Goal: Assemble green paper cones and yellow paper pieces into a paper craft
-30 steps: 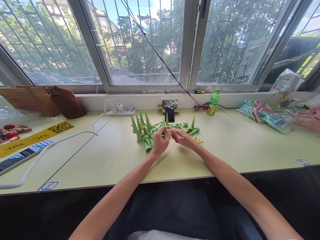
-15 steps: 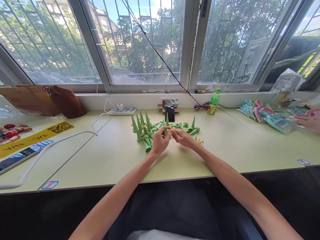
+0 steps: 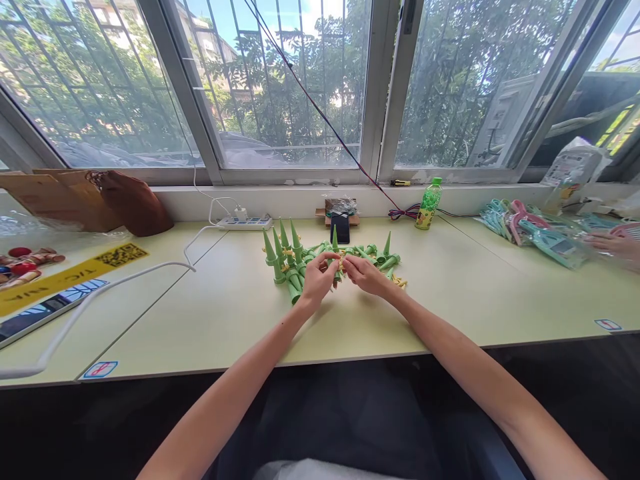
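My left hand [image 3: 319,279] is closed, its thumb and fingers bent round a green cone-shaped plastic piece that they mostly hide. Close against it, my right hand [image 3: 366,274] pinches at what looks like a small yellow piece, largely covered by the fingertips. Both hands are just above the table, in front of a pile of green cone pieces [image 3: 295,277]. Several upright green cones [image 3: 284,237] with yellow bits on them stand left of the hands. Small yellow pieces [image 3: 399,282] lie to the right of my right hand.
Behind the pile are a black phone [image 3: 341,229] and a small open carton [image 3: 327,212]. A green bottle [image 3: 429,205] stands near the sill. A power strip [image 3: 250,223] and white cable [image 3: 150,269] are left. At far right, another person's hand [image 3: 607,244] touches bagged plastic items [image 3: 555,243].
My hands stay together in nearly the same place; the left fingers have shifted slightly, with fingertips now showing lower down. The other person's hand has moved a little left.
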Available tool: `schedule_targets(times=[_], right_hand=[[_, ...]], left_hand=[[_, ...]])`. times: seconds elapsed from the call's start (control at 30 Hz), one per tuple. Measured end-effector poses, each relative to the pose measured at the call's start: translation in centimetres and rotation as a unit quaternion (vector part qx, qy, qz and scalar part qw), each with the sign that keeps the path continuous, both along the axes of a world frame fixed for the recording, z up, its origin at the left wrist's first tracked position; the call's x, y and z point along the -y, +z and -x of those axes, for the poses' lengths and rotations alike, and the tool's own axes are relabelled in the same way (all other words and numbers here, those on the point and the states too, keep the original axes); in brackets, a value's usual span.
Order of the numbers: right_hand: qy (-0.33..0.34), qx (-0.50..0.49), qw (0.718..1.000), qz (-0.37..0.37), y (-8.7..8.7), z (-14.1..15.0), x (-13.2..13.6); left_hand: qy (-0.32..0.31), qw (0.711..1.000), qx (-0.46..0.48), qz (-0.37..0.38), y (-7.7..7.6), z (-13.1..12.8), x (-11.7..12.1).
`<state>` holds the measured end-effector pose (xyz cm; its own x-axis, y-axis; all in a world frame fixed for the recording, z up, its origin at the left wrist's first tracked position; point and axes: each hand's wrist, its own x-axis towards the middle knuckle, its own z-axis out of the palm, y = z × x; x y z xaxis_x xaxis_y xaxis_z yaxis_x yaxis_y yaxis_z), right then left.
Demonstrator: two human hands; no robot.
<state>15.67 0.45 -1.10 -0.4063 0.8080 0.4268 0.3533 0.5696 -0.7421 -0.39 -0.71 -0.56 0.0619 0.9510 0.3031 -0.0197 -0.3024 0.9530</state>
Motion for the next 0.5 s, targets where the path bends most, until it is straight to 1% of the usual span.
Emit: schedule_targets(times=[0.1, 0.23, 0.3, 0.37, 0.5], right_hand=[[0.006, 0.016, 1.000, -0.011, 0.14, -0.09, 0.10], [0.007, 0.024, 1.000, -0.017, 0.19, -0.06, 0.16], [0.003, 0.022, 1.000, -0.008, 0.17, 0.01, 0.15], [0.001, 0.011, 1.000, 0.005, 0.08, 0.09, 0.08], [0.017, -0.028, 0.999, 0.034, -0.34, 0.14, -0.33]], left_hand=[[-0.012, 0.998, 0.039, 0.042, 0.28, -0.08, 0.10], [-0.005, 0.999, 0.031, 0.036, 0.40, -0.10, 0.27], [0.007, 1.000, 0.000, 0.005, 0.27, -0.05, 0.30], [0.024, 0.998, -0.045, -0.045, 0.12, 0.01, 0.32], [0.066, 0.975, -0.140, -0.157, 0.11, 0.05, 0.59]])
